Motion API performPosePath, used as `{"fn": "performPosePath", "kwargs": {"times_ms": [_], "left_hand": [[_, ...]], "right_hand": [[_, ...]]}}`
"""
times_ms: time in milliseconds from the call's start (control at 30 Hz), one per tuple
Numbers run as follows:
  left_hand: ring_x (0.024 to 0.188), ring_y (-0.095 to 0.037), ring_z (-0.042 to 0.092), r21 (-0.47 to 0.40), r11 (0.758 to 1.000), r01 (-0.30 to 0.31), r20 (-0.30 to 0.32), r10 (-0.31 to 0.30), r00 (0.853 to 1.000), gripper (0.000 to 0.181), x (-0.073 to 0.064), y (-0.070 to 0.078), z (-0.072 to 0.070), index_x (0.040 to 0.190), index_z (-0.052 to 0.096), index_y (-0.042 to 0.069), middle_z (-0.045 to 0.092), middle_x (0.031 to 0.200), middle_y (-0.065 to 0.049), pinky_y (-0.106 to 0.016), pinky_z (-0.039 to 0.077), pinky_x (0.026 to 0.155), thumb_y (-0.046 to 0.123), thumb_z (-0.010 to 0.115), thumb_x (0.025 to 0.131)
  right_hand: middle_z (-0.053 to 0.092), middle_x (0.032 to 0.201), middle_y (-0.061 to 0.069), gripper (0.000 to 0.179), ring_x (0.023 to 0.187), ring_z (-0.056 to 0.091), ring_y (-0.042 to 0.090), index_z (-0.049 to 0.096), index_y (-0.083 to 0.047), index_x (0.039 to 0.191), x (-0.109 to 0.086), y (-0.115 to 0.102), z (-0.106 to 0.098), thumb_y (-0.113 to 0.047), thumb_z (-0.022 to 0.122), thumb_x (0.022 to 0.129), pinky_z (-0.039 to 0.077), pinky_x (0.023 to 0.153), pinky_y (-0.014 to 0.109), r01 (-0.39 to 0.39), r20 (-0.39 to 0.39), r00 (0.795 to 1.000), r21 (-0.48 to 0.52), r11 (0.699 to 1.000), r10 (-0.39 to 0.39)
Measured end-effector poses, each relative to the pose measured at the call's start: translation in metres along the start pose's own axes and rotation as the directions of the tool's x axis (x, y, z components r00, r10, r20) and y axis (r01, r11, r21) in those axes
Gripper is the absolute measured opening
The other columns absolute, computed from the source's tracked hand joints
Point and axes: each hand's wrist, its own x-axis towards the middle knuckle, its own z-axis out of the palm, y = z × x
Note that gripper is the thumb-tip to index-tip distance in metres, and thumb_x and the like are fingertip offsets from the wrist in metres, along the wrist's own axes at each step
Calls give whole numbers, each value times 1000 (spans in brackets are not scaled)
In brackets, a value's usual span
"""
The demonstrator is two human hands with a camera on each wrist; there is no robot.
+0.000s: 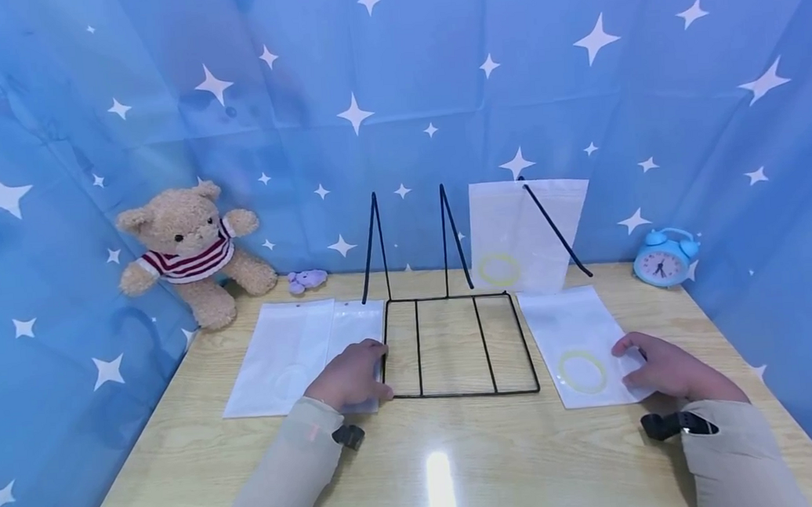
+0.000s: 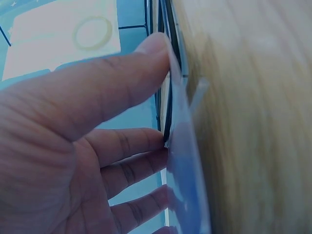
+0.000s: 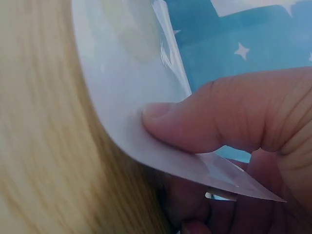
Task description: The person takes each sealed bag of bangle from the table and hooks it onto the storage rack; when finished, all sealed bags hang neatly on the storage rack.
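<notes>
My right hand pinches the lower right edge of a whitish plastic bag with a yellow ring on it. In the right wrist view the thumb lies on top of the bag, fingers curled underneath, and its edge bends upward. My left hand reaches over a pair of clear-white plastic bags, thumb and fingertips at the left side of a black wire rack. Seen from the left wrist, the spread, fairly straight fingers touch a plastic edge. Another ringed bag stands upright behind a slanted rack wire.
A teddy bear in a striped shirt sits at the back left, beside a small purple toy. At the back right stands a blue alarm clock. A blue star-patterned curtain encloses the wooden table.
</notes>
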Motion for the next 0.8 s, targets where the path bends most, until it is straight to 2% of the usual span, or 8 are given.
{"fn": "performPosePath", "kwargs": {"times_ms": [200,633,800], "left_hand": [[148,-37,45,8,1000,-8,-3,8,1000,83,-1,-1,1,156,51,5,48,161,-14,-50,44,119,34,88,88],[149,-37,45,1,1000,3,-6,-3,1000,84,-2,2,1,156,51,5,47,161,-14,-51,44,119,33,89,87],[149,-37,45,-11,1000,8,-11,-8,1000,83,-4,3,-1,155,51,5,47,162,-14,-51,44,119,32,89,87]], "right_hand": [[30,153,45,42,129,39,58,59,-4,129,3,2,1,-15,76,93,32,109,79,-15,6,1000,2,1000,15],[33,153,46,36,132,39,59,61,-1,125,2,7,1,-10,73,91,38,106,75,66,-32,997,21,998,-65],[31,154,46,39,134,36,61,61,-1,128,1,6,0,-10,71,92,35,107,77,59,-30,998,34,998,-58]]}}
